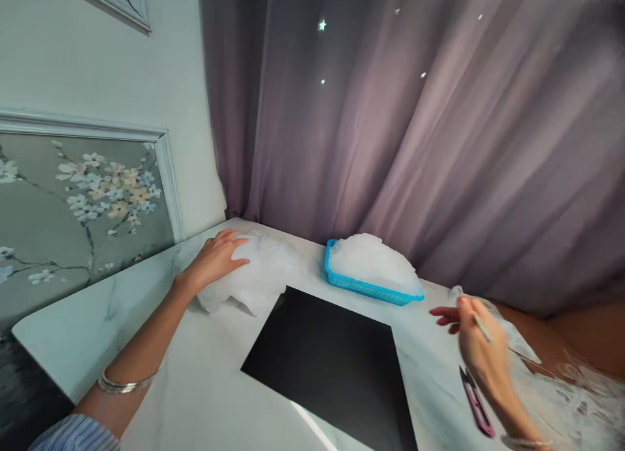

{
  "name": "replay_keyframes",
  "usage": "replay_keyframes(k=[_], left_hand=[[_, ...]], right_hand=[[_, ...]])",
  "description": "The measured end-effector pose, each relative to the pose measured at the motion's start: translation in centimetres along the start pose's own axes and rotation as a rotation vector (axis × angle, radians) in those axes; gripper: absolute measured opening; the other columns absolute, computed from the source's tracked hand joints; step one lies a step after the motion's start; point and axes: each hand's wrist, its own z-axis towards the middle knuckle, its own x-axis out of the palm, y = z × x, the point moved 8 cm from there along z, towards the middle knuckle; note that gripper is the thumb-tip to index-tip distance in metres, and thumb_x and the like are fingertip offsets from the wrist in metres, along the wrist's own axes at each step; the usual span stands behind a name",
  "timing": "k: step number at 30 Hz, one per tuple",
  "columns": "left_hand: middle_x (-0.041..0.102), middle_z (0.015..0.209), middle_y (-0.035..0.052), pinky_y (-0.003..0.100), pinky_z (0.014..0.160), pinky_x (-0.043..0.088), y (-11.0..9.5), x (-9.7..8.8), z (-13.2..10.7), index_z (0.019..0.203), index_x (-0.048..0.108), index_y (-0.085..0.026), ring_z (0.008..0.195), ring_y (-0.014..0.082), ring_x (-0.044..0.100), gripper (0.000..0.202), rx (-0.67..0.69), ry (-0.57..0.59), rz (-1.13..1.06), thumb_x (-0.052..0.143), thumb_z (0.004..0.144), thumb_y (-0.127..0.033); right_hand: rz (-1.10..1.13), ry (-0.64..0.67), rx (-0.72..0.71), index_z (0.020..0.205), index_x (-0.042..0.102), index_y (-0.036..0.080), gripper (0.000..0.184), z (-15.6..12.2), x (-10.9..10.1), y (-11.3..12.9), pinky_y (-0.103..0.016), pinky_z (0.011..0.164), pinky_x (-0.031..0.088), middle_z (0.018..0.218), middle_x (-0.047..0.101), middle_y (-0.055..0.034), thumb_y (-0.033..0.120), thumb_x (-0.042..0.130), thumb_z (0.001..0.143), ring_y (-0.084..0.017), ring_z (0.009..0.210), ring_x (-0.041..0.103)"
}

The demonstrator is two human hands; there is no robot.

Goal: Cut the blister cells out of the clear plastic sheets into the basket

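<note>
Atop crumpled translucent white plastic sheeting [266, 275], the left hand [217, 259] lies flat, unclenched; likely light, limp, slippery, so pinch a fold.

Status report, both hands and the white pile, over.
Left hand flat on white pile. Right hand holds thin stick. Black sheet between them, blue basket behind it.
</note>
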Motion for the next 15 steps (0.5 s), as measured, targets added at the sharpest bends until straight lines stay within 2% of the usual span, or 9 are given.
replay_keyframes(k=[3,4,6,10,13,15], left_hand=[[0.046,0.150,0.0130,0.053,0.116,0.020,0.7,2.5,-0.5,0.122,0.068,-0.024,0.144,0.0370,0.031,0.071,0.049,0.192,0.080,0.080,0.057,-0.049],[0.046,0.150,0.0125,0.054,0.117,0.017,0.7,3.3,-0.8,0.123,0.067,-0.025,0.144,0.0363,0.031,0.072,0.062,0.238,0.099,0.081,0.056,-0.051],[0.048,0.149,0.0110,0.054,0.118,0.013,0.5,4.6,-1.2,0.124,0.066,-0.027,0.143,0.0341,0.033,0.065,0.075,0.297,0.126,0.075,0.065,-0.052],[0.056,0.142,0.0045,0.049,0.117,0.019,0.1,5.6,-1.6,0.118,0.070,-0.030,0.142,0.0305,0.037,0.041,0.064,0.352,0.129,0.052,0.086,-0.049],[0.060,0.139,-0.0003,0.044,0.115,0.025,-0.1,5.2,-1.7,0.108,0.074,-0.033,0.142,0.0297,0.037,0.038,0.055,0.360,0.082,0.045,0.089,-0.048],[0.063,0.135,-0.0013,0.042,0.114,0.027,-0.1,4.7,-1.6,0.101,0.076,-0.033,0.138,0.0293,0.042,0.035,0.048,0.348,0.029,0.047,0.089,-0.048]], right_hand=[[0.060,0.251,-0.035,0.072,0.055,0.022,0.051,-2.1,6.4,4.1,-0.035,0.066,0.045,0.069,0.070,-0.0060,0.062,0.032,0.093,-0.020,0.060,0.059],[0.087,0.316,-0.053,0.071,0.053,0.022,0.050,-2.7,8.0,5.4,-0.034,0.067,0.044,0.069,0.069,-0.0055,0.062,0.033,0.094,-0.020,0.061,0.059],[0.149,0.422,-0.078,0.071,0.049,0.023,0.048,-3.8,10.6,7.7,-0.033,0.066,0.044,0.070,0.069,-0.0045,0.062,0.034,0.094,-0.019,0.062,0.059],[0.243,0.563,-0.116,0.072,0.044,0.023,0.046,-5.0,13.7,11.3,-0.031,0.065,0.043,0.072,0.069,-0.0033,0.060,0.033,0.096,-0.018,0.063,0.059],[0.304,0.625,-0.114,0.071,0.043,0.023,0.045,-5.4,14.8,12.7,-0.031,0.064,0.044,0.073,0.069,-0.0036,0.060,0.035,0.096,-0.017,0.063,0.059],[0.354,0.644,-0.080,0.071,0.043,0.023,0.045,-5.5,15.1,12.8,-0.030,0.063,0.045,0.072,0.069,-0.0038,0.059,0.037,0.096,-0.017,0.063,0.060]])
